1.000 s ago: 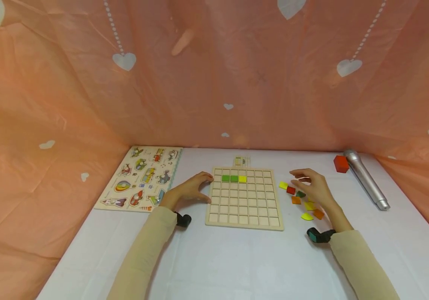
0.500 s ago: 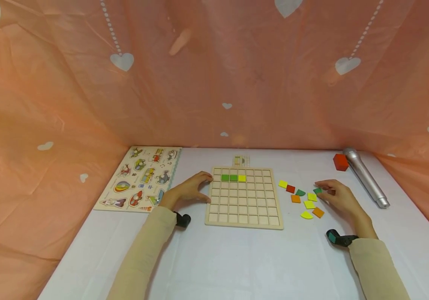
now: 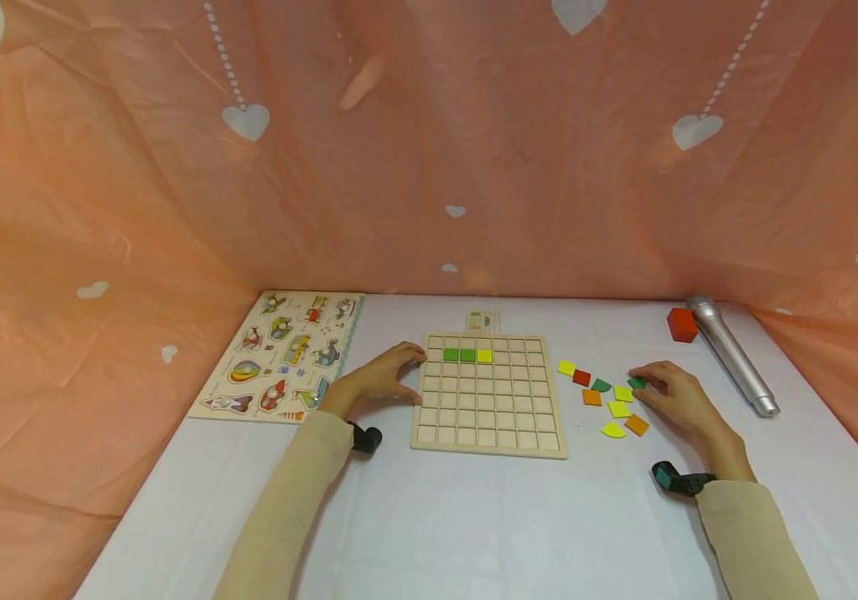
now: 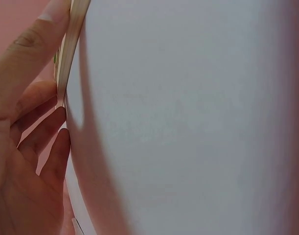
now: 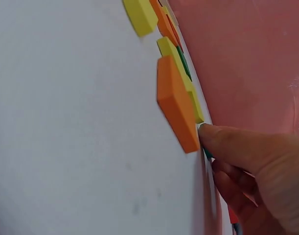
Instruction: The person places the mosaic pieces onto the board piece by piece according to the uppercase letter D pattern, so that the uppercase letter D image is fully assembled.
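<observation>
In the head view a wooden grid board [image 3: 489, 396] lies mid-table, two green squares [image 3: 459, 356] and a yellow square [image 3: 484, 356] set side by side in its upper rows. My left hand [image 3: 379, 379] rests against the board's left edge, thumb and fingers spread along it. The left wrist view shows those fingertips at the board's side [image 4: 71, 44]. To the right of the board, my right hand [image 3: 679, 400] pinches a small green tile [image 3: 636, 383] low over the table, its shape partly hidden by the fingers. The right wrist view shows the thumb [image 5: 227, 142] on it.
Loose yellow, red, orange and green tiles [image 3: 592, 398] lie between board and right hand. A picture puzzle board [image 3: 278, 358] is at left, a small patterned card [image 3: 484, 321] behind the grid. A red cube [image 3: 681, 325] and a silver microphone [image 3: 732, 358] lie at back right.
My right hand has moved right and toward me, from above the loose tiles to the green tile, which it now pinches. My left hand has stayed at the board's edge.
</observation>
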The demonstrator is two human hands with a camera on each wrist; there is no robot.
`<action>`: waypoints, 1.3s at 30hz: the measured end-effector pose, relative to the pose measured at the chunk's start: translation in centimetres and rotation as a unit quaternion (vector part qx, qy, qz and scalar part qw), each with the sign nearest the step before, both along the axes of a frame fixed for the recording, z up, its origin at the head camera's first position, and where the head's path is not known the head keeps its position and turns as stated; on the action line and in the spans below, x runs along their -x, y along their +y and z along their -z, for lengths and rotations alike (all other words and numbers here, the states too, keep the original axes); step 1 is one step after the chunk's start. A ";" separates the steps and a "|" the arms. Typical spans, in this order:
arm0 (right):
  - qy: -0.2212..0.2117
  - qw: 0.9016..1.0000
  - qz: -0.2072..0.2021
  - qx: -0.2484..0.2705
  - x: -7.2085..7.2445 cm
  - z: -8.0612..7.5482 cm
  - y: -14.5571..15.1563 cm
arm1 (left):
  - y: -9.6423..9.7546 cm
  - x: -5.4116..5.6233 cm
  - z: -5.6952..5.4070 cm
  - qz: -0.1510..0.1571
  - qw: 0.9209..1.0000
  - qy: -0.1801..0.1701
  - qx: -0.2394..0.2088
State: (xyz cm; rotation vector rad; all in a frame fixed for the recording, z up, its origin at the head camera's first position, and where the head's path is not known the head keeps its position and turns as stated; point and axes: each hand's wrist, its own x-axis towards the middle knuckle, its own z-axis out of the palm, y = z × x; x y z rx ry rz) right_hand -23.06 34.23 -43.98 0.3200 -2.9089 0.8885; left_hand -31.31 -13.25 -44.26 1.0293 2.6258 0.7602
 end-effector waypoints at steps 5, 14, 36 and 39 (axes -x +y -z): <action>0.022 1.000 0.004 0.003 0.3 0.1 -0.1 | -0.1 0.1 -0.1 0.000 1.000 0.001 0.000; -0.007 0.997 -0.024 0.079 1.9 -1.3 -5.3 | -0.1 -0.2 -0.3 0.002 1.000 0.006 -0.004; 0.022 0.974 -0.194 0.110 5.8 0.6 -16.4 | 0.1 -0.1 -0.1 0.009 1.000 0.011 -0.015; 0.010 0.975 -0.191 0.116 5.8 0.8 -16.4 | 0.0 -0.1 -0.1 0.012 1.000 0.015 -0.017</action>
